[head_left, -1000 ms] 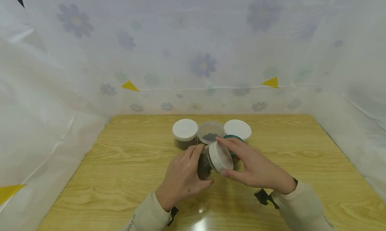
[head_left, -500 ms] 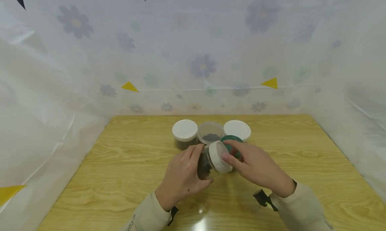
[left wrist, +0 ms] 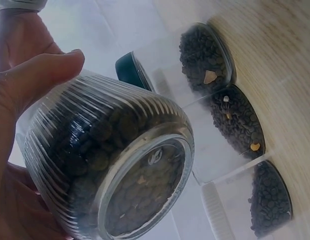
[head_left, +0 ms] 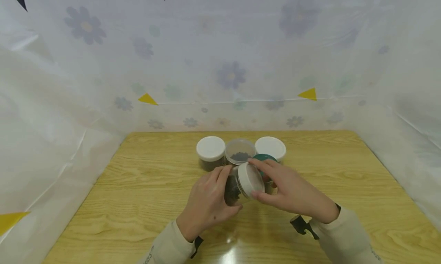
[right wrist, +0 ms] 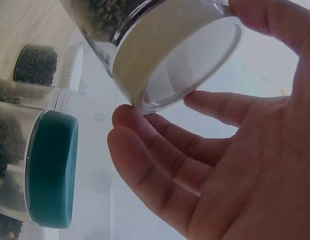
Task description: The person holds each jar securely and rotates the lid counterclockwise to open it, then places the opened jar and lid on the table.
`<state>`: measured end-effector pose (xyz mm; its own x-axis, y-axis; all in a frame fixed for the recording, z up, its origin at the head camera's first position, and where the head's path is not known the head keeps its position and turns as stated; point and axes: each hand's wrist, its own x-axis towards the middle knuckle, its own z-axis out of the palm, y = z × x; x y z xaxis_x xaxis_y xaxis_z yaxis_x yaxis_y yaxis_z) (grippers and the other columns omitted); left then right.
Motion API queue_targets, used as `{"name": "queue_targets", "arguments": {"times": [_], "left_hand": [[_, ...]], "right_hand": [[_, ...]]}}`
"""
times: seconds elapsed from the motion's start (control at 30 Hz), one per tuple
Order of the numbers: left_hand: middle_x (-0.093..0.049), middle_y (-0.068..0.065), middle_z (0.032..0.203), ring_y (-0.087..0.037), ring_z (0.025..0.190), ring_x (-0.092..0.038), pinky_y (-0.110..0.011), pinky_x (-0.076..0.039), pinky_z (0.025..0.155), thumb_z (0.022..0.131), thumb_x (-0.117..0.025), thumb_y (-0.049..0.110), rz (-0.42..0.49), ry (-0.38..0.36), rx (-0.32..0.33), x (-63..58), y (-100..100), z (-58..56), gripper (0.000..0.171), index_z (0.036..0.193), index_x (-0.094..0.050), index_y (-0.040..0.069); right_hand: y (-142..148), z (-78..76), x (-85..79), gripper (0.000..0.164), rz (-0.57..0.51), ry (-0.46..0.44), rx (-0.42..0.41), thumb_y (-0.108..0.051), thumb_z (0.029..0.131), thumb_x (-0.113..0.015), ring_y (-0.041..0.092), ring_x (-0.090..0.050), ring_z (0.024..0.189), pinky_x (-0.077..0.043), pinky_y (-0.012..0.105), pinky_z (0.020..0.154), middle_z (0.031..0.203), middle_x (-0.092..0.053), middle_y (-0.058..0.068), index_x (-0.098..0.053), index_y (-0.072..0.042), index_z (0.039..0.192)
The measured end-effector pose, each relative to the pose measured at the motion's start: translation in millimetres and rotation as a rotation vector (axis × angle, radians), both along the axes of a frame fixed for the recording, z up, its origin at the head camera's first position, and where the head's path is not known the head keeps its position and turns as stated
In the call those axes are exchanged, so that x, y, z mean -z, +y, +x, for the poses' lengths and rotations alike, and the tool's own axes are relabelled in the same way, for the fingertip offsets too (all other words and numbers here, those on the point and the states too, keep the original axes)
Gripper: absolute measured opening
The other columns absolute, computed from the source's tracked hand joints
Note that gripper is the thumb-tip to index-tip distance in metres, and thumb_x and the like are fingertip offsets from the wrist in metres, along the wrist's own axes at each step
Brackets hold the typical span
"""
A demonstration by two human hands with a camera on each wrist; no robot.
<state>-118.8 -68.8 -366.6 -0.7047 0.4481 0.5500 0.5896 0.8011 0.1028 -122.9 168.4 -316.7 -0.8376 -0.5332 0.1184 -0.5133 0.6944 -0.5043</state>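
Note:
My left hand (head_left: 208, 200) grips a ribbed clear jar (left wrist: 90, 145) round its body. The jar is tilted, its base turned toward the left wrist camera, and dark flat pellets or seeds lie inside. On its mouth sits a white screw lid (head_left: 250, 178). My right hand (head_left: 293, 189) holds that lid by the rim, thumb on one side and fingertips on the other, as the right wrist view shows. Just behind the right fingers stands a jar with a green lid (right wrist: 52, 167), partly hidden in the head view.
Behind the hands, three jars stand in a row on the wooden table (head_left: 148, 202): a white-lidded jar (head_left: 211, 149) at left, a clear-topped jar (head_left: 240, 149) in the middle, another white-lidded jar (head_left: 271, 147) at right. Dark pellets show in them. Flower-patterned sheeting (head_left: 231, 76) encloses the table.
The right fingers draw back from the lid half a second ago, uncovering more of the green lid, then return to its rim. The left hand and tilted jar stay nearly still.

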Motion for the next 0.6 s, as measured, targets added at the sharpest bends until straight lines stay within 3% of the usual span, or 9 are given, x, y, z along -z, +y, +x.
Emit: {"name": "queue_targets", "arguments": {"times": [0.17,0.4,0.6], "left_hand": [[-0.067,-0.006,0.120,-0.019,0.099,-0.069,-0.035,-0.058,0.082,0.062,-0.087,0.053,-0.003,0.015,-0.004,1.1,-1.8,-0.5,0.094,0.136,-0.053,0.007],[-0.066,-0.006,0.121,-0.019,0.099,-0.069,-0.035,-0.059,0.082,0.062,-0.087,0.052,0.016,-0.004,0.001,1.6,-3.1,-0.6,0.092,0.136,-0.053,0.007],[-0.066,-0.006,0.121,-0.019,0.097,-0.069,-0.034,-0.059,0.080,0.062,-0.087,0.051,0.031,-0.005,0.006,0.3,-4.4,-1.5,0.092,0.135,-0.053,0.008]], "right_hand": [[1.4,-1.6,3.5,0.069,-0.030,0.031,-0.043,-0.048,0.095,-0.062,0.009,-0.063,0.097,-0.052,0.023,0.071,0.134,-0.056,0.005,-0.037,-0.022,0.153],[1.0,-1.5,4.0,0.073,-0.032,0.024,-0.028,-0.051,0.092,-0.064,0.008,-0.063,0.097,-0.052,0.022,0.071,0.139,-0.054,0.004,-0.036,-0.025,0.154],[1.5,-0.3,2.6,0.075,-0.054,0.005,-0.021,-0.050,0.093,-0.063,0.016,-0.064,0.108,-0.055,0.026,0.078,0.147,-0.047,0.008,-0.030,-0.025,0.156]]}}
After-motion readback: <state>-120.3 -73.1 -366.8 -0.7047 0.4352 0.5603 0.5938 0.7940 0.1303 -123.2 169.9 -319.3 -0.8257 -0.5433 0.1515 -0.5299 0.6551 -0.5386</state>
